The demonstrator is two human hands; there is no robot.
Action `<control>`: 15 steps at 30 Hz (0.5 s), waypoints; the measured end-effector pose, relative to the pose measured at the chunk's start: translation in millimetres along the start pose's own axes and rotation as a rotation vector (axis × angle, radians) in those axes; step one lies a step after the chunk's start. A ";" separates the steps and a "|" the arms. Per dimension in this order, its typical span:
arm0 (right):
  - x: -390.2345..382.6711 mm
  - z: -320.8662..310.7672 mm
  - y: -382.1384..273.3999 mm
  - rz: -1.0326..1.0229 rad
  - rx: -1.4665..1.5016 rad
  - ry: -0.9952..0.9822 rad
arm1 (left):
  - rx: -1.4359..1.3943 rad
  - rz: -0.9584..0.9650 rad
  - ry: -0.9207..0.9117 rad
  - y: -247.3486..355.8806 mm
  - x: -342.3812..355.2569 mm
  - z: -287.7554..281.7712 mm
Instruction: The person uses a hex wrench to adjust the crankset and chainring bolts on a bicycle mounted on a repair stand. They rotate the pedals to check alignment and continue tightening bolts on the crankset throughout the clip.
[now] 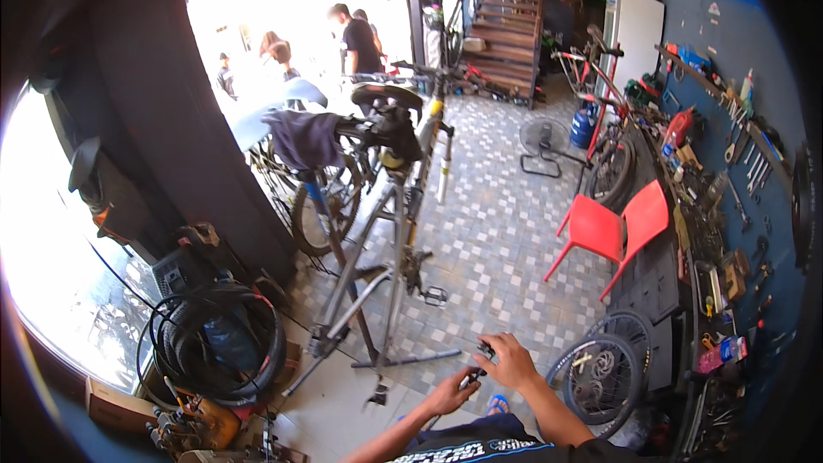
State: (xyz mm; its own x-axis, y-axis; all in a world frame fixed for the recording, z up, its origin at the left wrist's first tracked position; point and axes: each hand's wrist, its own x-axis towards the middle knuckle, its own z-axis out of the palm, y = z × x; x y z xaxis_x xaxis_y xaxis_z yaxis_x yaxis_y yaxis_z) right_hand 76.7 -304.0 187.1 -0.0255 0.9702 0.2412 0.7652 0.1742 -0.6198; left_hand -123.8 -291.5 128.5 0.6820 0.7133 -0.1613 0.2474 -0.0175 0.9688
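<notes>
Low in front of my body, both hands are on a small dark part [471,376] with a silvery end; its exact kind is too small to make out. My left hand [447,394] is closed round its lower end. Higher and to the right, my right hand [513,363] pinches its upper end, fingers curled. Beyond my hands, a grey bicycle frame [397,240] without wheels hangs tilted in a repair stand [364,326]. A pedal [435,296] sticks out from it toward the right. Neither hand touches the bicycle.
Wheels [600,386] lie by my right, beside a tool-covered workbench [656,291]. A red chair [600,227] and a black fan [544,141] stand farther off. Tyres [214,343] are heaped at left. A dark cloth [304,139] drapes near the frame's top. People [358,43] are outside.
</notes>
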 end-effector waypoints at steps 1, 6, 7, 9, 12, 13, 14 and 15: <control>2.7 -7.5 11.7 0.019 0.056 0.003 | 0.021 0.043 0.029 -0.9 14.4 9.7; -2.2 -63.3 105.5 0.137 0.136 0.051 | 0.045 0.071 -0.037 16.3 108.0 79.8; -2.1 -74.1 124.9 0.100 0.098 0.083 | 0.025 0.090 -0.059 17.6 124.4 93.5; 0.5 -96.5 146.6 0.136 0.148 0.070 | 0.009 0.074 -0.082 24.8 147.2 111.5; 6.3 -118.9 173.7 0.164 0.190 0.057 | 0.054 0.062 -0.088 39.8 175.9 121.6; 8.7 -127.6 177.9 0.201 0.201 0.036 | 0.047 0.042 -0.098 45.0 183.0 123.3; 15.4 -134.1 183.3 0.229 0.217 0.023 | 0.053 0.025 -0.104 54.4 190.3 121.2; 19.7 -134.3 193.0 0.303 0.301 0.033 | 0.075 0.022 -0.103 58.9 199.1 120.4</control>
State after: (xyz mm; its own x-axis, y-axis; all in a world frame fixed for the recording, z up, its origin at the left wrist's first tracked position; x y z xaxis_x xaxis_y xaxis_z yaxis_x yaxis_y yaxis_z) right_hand 310.3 -273.9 172.4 0.1958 0.9800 0.0357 0.5128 -0.0713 -0.8556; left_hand 109.4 -234.8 130.8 0.7537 0.6368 -0.1625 0.2800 -0.0874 0.9560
